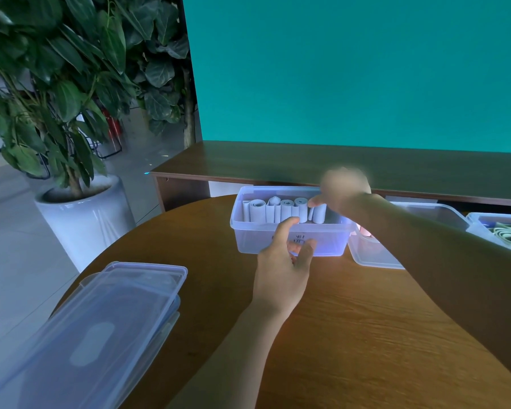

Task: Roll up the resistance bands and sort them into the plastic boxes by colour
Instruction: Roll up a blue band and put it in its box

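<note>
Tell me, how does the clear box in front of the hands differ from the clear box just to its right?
The front box holds a row of pale rolled bands standing on end; the right box shows only something pinkish, mostly hidden behind the right forearm. The front box carries dark handwriting on its near wall; none shows on the right box. The left hand touches the front box, not the right one. Both are lidless clear plastic on the wooden table.

Just my two bare arms here, no sleeves anywhere you can see, nothing on the wrists either, no watch or bracelet. My left hand is sharp enough to make out short plain nails. My right hand is a total blur, so can't tell you anything about the fingers there.
</note>
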A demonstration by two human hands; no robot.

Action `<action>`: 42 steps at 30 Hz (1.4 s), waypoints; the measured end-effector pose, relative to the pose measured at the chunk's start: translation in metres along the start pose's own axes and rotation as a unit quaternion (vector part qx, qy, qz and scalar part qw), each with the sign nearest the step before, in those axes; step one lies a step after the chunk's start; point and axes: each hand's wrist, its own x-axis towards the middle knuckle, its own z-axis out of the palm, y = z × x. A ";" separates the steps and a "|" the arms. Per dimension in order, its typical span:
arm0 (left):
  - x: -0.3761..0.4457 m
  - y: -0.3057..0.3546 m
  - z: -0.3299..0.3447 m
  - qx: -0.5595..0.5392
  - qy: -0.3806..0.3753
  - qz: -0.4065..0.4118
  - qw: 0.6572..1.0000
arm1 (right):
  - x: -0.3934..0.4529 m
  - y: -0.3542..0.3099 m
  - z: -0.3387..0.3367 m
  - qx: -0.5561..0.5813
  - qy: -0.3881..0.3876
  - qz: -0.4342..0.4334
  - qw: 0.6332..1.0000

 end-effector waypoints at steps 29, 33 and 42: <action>0.000 0.000 0.000 0.011 -0.006 0.004 1.000 | -0.005 0.003 -0.013 -0.030 -0.037 -0.045 0.998; 0.000 0.000 0.001 0.013 -0.008 0.007 1.000 | -0.006 0.004 -0.012 -0.045 -0.035 -0.048 0.997; 0.001 0.001 0.001 0.025 -0.004 0.008 1.000 | -0.009 0.010 -0.014 0.001 -0.030 -0.053 0.998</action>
